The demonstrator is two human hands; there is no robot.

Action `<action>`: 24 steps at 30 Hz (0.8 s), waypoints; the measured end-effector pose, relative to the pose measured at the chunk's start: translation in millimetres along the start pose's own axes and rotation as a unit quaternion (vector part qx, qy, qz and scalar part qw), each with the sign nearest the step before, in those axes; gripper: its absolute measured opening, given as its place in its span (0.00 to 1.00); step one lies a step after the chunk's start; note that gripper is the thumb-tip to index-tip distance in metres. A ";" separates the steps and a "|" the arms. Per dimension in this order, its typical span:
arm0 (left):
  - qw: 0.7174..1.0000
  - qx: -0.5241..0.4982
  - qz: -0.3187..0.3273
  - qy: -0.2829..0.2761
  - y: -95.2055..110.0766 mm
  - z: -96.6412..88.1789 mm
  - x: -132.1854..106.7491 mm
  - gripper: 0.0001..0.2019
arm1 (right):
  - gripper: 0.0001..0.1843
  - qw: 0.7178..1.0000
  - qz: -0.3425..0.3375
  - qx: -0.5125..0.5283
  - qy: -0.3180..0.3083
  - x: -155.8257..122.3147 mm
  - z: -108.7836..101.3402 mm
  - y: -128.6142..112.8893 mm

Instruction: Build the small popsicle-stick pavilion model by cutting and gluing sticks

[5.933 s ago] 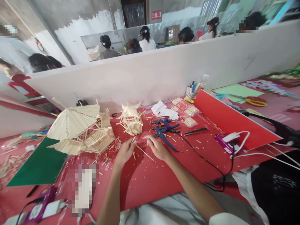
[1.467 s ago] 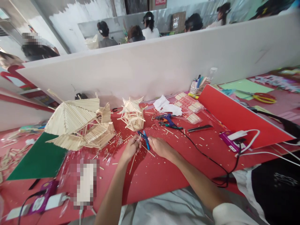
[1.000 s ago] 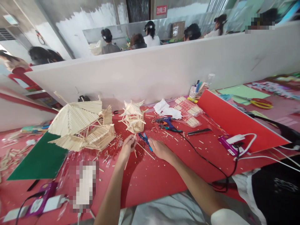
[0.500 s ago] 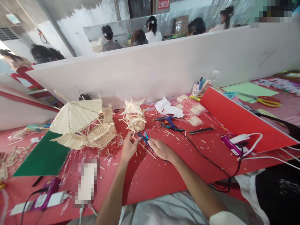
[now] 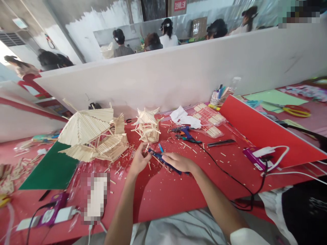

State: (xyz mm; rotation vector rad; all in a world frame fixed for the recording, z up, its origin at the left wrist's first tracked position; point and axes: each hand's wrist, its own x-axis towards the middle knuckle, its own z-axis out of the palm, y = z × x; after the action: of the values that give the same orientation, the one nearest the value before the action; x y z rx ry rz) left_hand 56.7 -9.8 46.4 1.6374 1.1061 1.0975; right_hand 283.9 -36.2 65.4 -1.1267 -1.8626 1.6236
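My left hand point(image 5: 140, 159) is closed in a pinch on a thin wooden stick point(image 5: 147, 147), just in front of a small stick-built pavilion point(image 5: 146, 126). My right hand point(image 5: 178, 161) is wrapped round dark blue pliers point(image 5: 158, 156), whose jaws point at the fingers of my left hand. Whether the jaws touch the stick, I cannot tell. A small light-blue piece point(image 5: 160, 147) shows just behind the pliers. To the left stands a larger pavilion-like model point(image 5: 87, 132) of pale sticks with a slatted roof.
Behind the hands lie a blue glue gun point(image 5: 186, 132) with a black cable, a black knife-like tool point(image 5: 221, 143), white tissue point(image 5: 182, 115) and packs of sticks point(image 5: 211, 115). A red board point(image 5: 263, 131) leans at right, a green board point(image 5: 51, 170) at left. Stick scraps litter the red table.
In my right hand the pliers have tilted to lie flatter, their handles now showing past the palm. My left hand stays almost in place. The whole view has shifted slightly.
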 end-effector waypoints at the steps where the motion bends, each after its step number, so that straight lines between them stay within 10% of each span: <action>1: 1.000 0.010 -0.001 0.008 0.6 0.5 -0.1 0.15 | 0.22 1.000 0.000 -0.024 0.002 -0.9 0.1 -2.7; 10: 0.974 0.219 0.019 0.058 12.1 5.3 -3.0 0.10 | 0.24 0.979 0.019 -0.184 0.085 -8.0 9.9 -16.1; 24: 0.994 0.107 -0.013 0.003 7.2 4.9 -3.1 0.14 | 0.21 0.978 0.051 -0.185 0.080 -13.1 6.3 -26.5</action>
State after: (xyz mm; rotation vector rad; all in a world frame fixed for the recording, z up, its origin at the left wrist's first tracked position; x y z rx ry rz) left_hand 62.1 -15.3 51.4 1.7802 1.2824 0.9956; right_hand 278.8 -50.1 91.7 -1.4810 -2.0804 1.2196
